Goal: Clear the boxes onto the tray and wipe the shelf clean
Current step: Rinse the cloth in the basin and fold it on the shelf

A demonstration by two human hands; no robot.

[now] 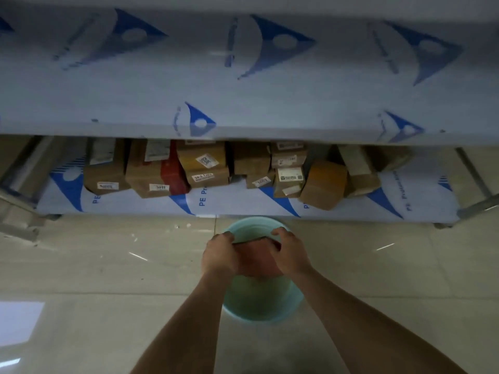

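Both hands, left [220,256] and right [290,253], grip a reddish-pink cloth [258,261] over the pale green round plastic bucket [262,303], likely wringing; brown cardboard boxes [205,168] still on the film-covered lower shelf [243,205], so clearing comes next; no tray visible.

A glossy floor of large pale beige tiles [94,279] fills the lower half of the view, crossed by thin grout lines and scattered with small white specks near the rack's front edge. A bright rectangular patch of reflected light [19,323] lies at the lower left, with short glints elsewhere. Grey metal frame legs [475,179] stand at the right, and slanted metal bars [19,182] at the left. The scene is dim overall.
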